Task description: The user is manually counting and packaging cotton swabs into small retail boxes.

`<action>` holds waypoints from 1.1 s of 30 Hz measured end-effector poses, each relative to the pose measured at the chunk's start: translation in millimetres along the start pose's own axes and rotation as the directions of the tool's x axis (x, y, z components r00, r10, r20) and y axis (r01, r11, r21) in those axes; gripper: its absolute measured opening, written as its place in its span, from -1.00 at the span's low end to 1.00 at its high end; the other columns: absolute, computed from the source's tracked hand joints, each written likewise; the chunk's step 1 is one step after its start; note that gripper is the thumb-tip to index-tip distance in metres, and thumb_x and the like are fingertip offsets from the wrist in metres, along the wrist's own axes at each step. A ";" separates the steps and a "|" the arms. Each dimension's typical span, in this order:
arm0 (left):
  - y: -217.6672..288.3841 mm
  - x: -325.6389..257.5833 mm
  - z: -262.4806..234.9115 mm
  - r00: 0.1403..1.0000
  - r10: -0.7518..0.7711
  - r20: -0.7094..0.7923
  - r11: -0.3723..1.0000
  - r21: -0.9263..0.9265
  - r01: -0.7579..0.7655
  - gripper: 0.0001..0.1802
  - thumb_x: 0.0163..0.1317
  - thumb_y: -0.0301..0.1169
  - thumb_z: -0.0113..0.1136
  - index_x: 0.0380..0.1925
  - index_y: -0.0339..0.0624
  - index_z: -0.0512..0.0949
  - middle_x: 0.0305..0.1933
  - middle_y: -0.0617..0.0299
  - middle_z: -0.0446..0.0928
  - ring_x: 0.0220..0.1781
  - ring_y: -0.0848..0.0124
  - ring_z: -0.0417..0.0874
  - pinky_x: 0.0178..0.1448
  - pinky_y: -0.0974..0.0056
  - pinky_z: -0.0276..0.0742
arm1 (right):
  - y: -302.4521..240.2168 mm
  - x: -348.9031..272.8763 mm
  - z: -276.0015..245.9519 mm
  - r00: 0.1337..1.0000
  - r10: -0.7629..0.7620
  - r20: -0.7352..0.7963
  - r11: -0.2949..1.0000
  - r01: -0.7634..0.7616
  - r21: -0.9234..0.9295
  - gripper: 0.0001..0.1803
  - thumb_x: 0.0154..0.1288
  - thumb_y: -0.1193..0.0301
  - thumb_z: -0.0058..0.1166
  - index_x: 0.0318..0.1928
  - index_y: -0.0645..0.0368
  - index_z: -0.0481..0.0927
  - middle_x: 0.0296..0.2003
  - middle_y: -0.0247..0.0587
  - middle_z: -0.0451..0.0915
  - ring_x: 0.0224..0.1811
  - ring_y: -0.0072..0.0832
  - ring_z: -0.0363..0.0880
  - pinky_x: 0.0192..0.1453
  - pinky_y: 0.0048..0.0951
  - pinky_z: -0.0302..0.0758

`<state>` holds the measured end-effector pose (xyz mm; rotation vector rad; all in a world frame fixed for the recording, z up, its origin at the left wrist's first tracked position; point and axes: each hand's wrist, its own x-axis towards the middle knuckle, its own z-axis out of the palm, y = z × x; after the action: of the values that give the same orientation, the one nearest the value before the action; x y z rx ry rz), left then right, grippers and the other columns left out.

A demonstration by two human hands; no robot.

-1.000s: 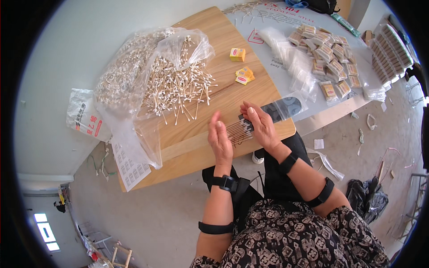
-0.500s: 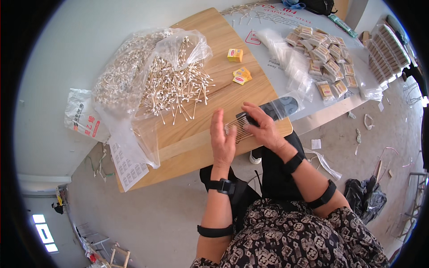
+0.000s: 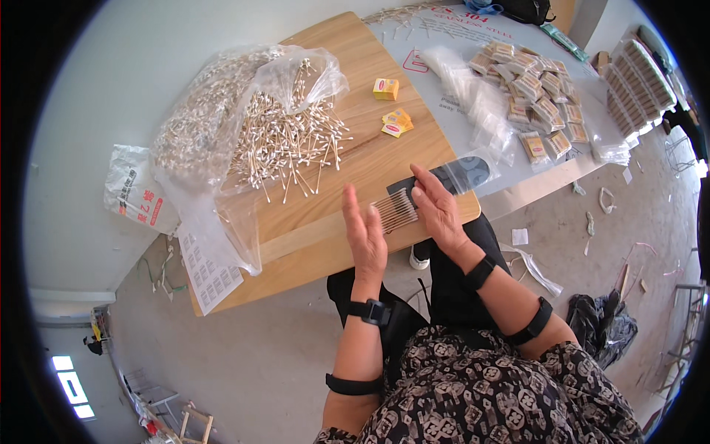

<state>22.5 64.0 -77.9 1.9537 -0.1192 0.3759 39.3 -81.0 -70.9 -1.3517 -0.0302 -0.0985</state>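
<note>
From afar I saw a black shirt [image 3: 510, 385] with pale prints, black trousers [image 3: 460, 290], four black straps [image 3: 355, 384], a white shoe [image 3: 418, 261].

Flanking a row of cotton swabs [image 3: 397, 210] with left hand [image 3: 367, 243] and right hand [image 3: 441, 213] at the edge of a wooden table [image 3: 384, 159].
Turned roughly palm to palm, near loose swabs [image 3: 288, 144] heaped by a clear plastic bag [image 3: 325, 70], yellow cards [image 3: 399, 118] farther off, and small packs [image 3: 543, 95] piled on a grey surface [image 3: 440, 38].

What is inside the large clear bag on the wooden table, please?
Cotton swabs show inside the clear bag, some spilling onto the table; whatever lies deeper is hidden beneath them.
</note>
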 end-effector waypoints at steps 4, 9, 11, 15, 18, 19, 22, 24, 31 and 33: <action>3.6 7.4 17.6 0.979 -0.165 -0.120 0.955 -0.268 0.128 -0.38 0.56 -0.14 -0.19 0.42 -0.38 0.19 0.49 -0.13 0.20 0.53 0.16 0.19 0.54 0.16 0.07 | 10.8 4.0 13.5 0.995 -0.051 -0.090 0.998 0.049 -0.032 -0.55 0.56 0.35 -0.11 0.33 0.31 0.36 0.23 -0.10 0.48 0.28 -0.46 0.38 0.36 -0.50 0.25; 13.7 13.8 34.6 0.972 -0.171 -0.160 0.967 -0.217 0.134 -0.41 0.55 -0.13 -0.17 0.35 -0.40 0.29 0.40 -0.13 0.33 0.46 0.14 0.29 0.51 0.14 0.13 | 14.3 5.6 16.7 0.990 -0.082 -0.115 0.992 0.071 -0.100 -0.58 0.55 0.34 -0.13 0.27 0.34 0.43 0.13 -0.05 0.56 0.20 -0.40 0.47 0.32 -0.47 0.30; 14.8 17.0 40.5 0.970 -0.177 -0.169 0.968 -0.206 0.141 -0.41 0.55 -0.13 -0.16 0.33 -0.41 0.31 0.38 -0.12 0.35 0.44 0.14 0.32 0.49 0.14 0.16 | 12.3 8.6 11.6 0.989 -0.079 -0.127 0.990 0.062 -0.129 -0.58 0.55 0.35 -0.12 0.26 0.34 0.44 0.11 -0.04 0.58 0.16 -0.39 0.50 0.29 -0.47 0.33; 16.4 27.2 58.8 0.974 -0.159 -0.161 0.970 -0.212 0.123 -0.42 0.54 -0.13 -0.15 0.30 -0.41 0.34 0.33 -0.13 0.40 0.39 0.14 0.37 0.46 0.14 0.21 | 6.8 20.3 -4.7 0.984 -0.065 -0.165 0.984 0.037 -0.172 -0.60 0.53 0.36 -0.11 0.22 0.35 0.48 0.04 -0.02 0.61 0.07 -0.37 0.54 0.22 -0.45 0.38; 18.1 34.4 72.7 0.977 -0.145 -0.158 0.966 -0.238 0.104 -0.44 0.53 -0.15 -0.13 0.29 -0.41 0.36 0.31 -0.13 0.42 0.37 0.14 0.40 0.45 0.15 0.23 | 4.4 33.1 -20.1 0.986 -0.091 -0.143 0.986 0.068 -0.154 -0.61 0.53 0.38 -0.12 0.21 0.34 0.49 0.02 -0.01 0.61 0.06 -0.37 0.54 0.21 -0.46 0.39; 17.7 35.9 71.8 0.984 -0.129 -0.121 0.963 -0.250 0.096 -0.44 0.53 -0.15 -0.12 0.31 -0.40 0.34 0.34 -0.12 0.40 0.39 0.15 0.38 0.45 0.17 0.23 | 3.5 35.5 -25.4 0.989 -0.084 -0.125 0.979 0.059 -0.195 -0.60 0.47 0.40 -0.04 0.21 0.35 0.49 0.00 0.02 0.61 0.07 -0.35 0.55 0.22 -0.48 0.38; 13.6 36.7 64.8 0.999 -0.050 -0.018 0.980 -0.193 0.046 -0.41 0.51 -0.15 -0.09 0.36 -0.38 0.27 0.41 -0.12 0.32 0.45 0.12 0.31 0.48 0.13 0.17 | -11.3 41.7 -53.3 0.989 0.099 0.110 0.945 -0.059 -0.321 -0.49 0.35 0.46 0.12 0.29 0.32 0.42 0.19 -0.08 0.53 0.25 -0.37 0.45 0.40 -0.41 0.28; 15.3 33.5 57.2 0.999 0.010 0.052 0.992 -0.125 -0.003 -0.38 0.50 -0.15 -0.06 0.39 -0.36 0.23 0.45 -0.13 0.26 0.50 0.09 0.25 0.51 0.08 0.12 | -31.4 38.8 -68.7 0.971 -0.063 0.232 0.821 0.183 -0.541 -0.43 0.25 0.49 0.18 0.28 0.30 0.43 0.23 -0.05 0.49 0.31 -0.26 0.41 0.43 -0.34 0.28; 33.1 15.6 48.6 0.881 0.028 0.473 0.708 0.612 -0.351 -0.24 0.39 -0.06 0.03 0.42 -0.36 0.17 0.55 -0.11 0.07 0.62 0.07 -0.02 0.60 -0.12 -0.16 | -32.6 39.0 -87.8 0.812 -0.125 0.571 0.440 0.561 -0.701 -0.35 0.04 0.41 0.32 0.21 0.25 0.48 0.24 -0.04 0.48 0.37 -0.12 0.33 0.42 -0.19 0.33; 32.0 14.3 47.2 0.881 0.037 0.472 0.681 0.633 -0.368 -0.23 0.40 -0.05 0.01 0.43 -0.36 0.16 0.55 -0.10 0.06 0.62 0.08 -0.02 0.60 -0.12 -0.17 | -32.0 39.2 -87.0 0.815 -0.121 0.566 0.454 0.553 -0.699 -0.37 0.04 0.41 0.32 0.19 0.25 0.50 0.22 -0.06 0.49 0.36 -0.12 0.34 0.41 -0.19 0.35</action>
<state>37.6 9.3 -62.3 2.8009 -0.5639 0.1279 72.4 -174.8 -55.6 -2.3464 -0.7658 -0.1655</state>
